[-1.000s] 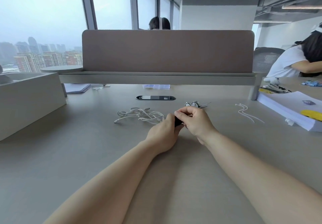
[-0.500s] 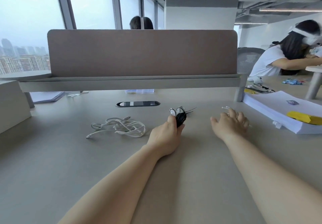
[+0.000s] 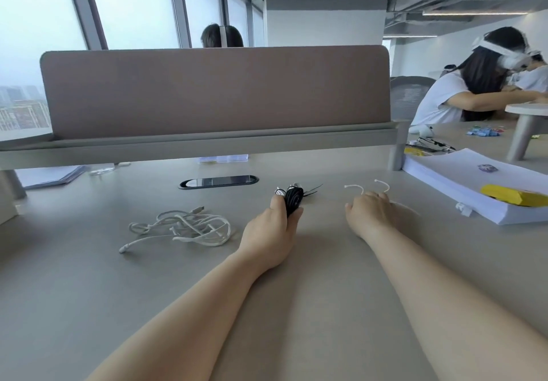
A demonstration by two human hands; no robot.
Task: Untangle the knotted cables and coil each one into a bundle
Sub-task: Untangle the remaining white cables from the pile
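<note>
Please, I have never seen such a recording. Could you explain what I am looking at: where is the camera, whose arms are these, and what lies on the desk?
There is no machine here: a person wears one wide-angle camera on the head, so the picture looks forward and down at their own bare arms. The left hand grips a small black coiled cable bundle. The right hand rests on the grey desk over thin white ties; whether it pinches one is hidden. Left of the hands lies a loose tangle of white cables, not yet coiled. At the right lies a stack of white paper.
</note>
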